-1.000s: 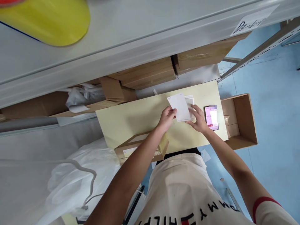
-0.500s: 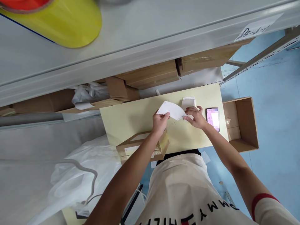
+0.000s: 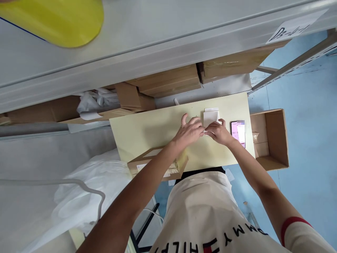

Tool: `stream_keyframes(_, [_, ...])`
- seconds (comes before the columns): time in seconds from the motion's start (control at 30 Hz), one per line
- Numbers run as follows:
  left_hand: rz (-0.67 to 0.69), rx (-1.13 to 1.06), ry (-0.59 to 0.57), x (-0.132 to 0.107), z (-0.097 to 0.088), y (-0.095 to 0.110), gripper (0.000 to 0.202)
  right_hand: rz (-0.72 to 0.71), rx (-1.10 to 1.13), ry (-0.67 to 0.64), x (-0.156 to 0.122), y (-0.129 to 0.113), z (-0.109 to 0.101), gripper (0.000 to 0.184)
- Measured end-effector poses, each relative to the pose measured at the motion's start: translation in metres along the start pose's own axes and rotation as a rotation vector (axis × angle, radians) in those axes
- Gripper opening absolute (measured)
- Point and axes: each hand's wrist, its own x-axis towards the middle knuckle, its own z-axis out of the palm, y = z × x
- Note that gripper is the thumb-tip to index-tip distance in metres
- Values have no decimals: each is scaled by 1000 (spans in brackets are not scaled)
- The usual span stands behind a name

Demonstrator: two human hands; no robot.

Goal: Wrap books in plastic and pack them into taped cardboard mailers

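My left hand [image 3: 190,132] is over the table, back of the hand up, one finger raised and the other fingertips pinched at the edge of a white paper slip [image 3: 204,131]. Only a sliver of the slip shows; the rest is hidden by my hands. Touching those fingertips, my right hand [image 3: 218,133] pinches the same spot with thumb and fingers. Just beyond the right hand lies a small stack of white slips [image 3: 211,116], partly covered by its fingers.
A phone [image 3: 238,134] lies at the right of the pale yellow table [image 3: 147,130]. Near its front edge sits a cardboard box [image 3: 155,165] under my left forearm. An open carton [image 3: 275,140] stands right of the table. Overhead juts a grey shelf [image 3: 168,31] bearing a yellow roll [image 3: 65,24].
My left hand has moved right, from the slip's far end to meet my right hand's fingertips. The slip, spread between both hands before, is now mostly hidden. The view has shifted slightly.
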Motion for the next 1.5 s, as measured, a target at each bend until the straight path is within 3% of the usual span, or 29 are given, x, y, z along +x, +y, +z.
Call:
stream_keyframes(0.27, [0, -140, -303, 10, -10, -12, 18, 5, 105, -17, -3, 10, -5, 28])
stream_keyframes(0.43, [-57, -188, -333, 21, -14, -13, 32, -16, 107, -6, -3, 13, -4, 28])
stream_keyframes(0.73, [-214, -506, -359, 25, -6, -24, 30, -50, 132, 70, -2, 19, 7, 29])
stream_keyframes(0.93, [-203, -611, -323, 24, 0, -27, 29, -60, 184, 98, -2, 19, 4, 30])
stream_keyframes(1.13, [-271, -643, -277, 28, -3, -44, 30, 31, 246, 131, -8, 23, 3, 27])
stream_keyframes(1.37, [-297, -467, -73, 25, -6, -61, 27, 81, 139, 120, -19, 34, 16, 26])
stream_keyframes(1.5, [-357, -455, 22, 13, -17, -69, 29, 84, 82, 78, -32, 39, 22, 22])
